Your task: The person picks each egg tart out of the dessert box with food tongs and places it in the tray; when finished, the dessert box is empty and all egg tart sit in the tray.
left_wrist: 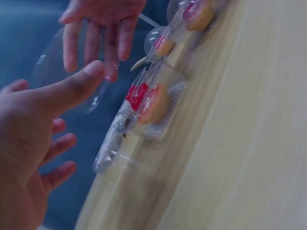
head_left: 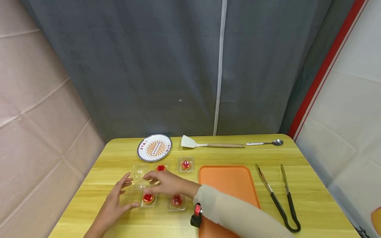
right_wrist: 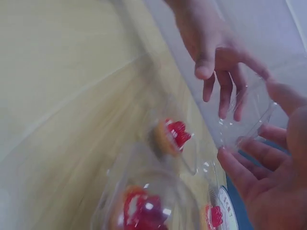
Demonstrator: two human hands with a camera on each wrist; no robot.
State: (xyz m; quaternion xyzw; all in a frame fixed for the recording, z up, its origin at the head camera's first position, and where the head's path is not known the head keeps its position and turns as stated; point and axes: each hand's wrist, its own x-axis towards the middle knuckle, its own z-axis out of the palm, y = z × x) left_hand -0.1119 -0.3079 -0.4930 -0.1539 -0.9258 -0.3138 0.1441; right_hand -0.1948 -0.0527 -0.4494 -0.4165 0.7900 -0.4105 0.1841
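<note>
In the head view my right hand (head_left: 171,183) reaches across from the right and pinches a clear plastic lid (right_wrist: 250,114) between thumb and fingers. My left hand (head_left: 112,201) is just to its left, thumb and fingers spread; whether it touches the lid cannot be told. Below the lid, a red-topped tart (head_left: 148,198) sits in a clear plastic box. Beside it stands another boxed tart (head_left: 177,200) under a domed lid. Farther back are a tart (head_left: 161,168) partly hidden by my right hand, a clear lid (head_left: 140,171) to its left, and a covered tart (head_left: 186,165).
An orange tray (head_left: 227,177) lies under my right forearm. Tongs (head_left: 275,200) rest on the right. Along the back lie a patterned plate (head_left: 154,148), a white spatula with wooden handle (head_left: 190,142) and a spoon (head_left: 277,142). A grey curtain (head_left: 166,66) hangs behind the table.
</note>
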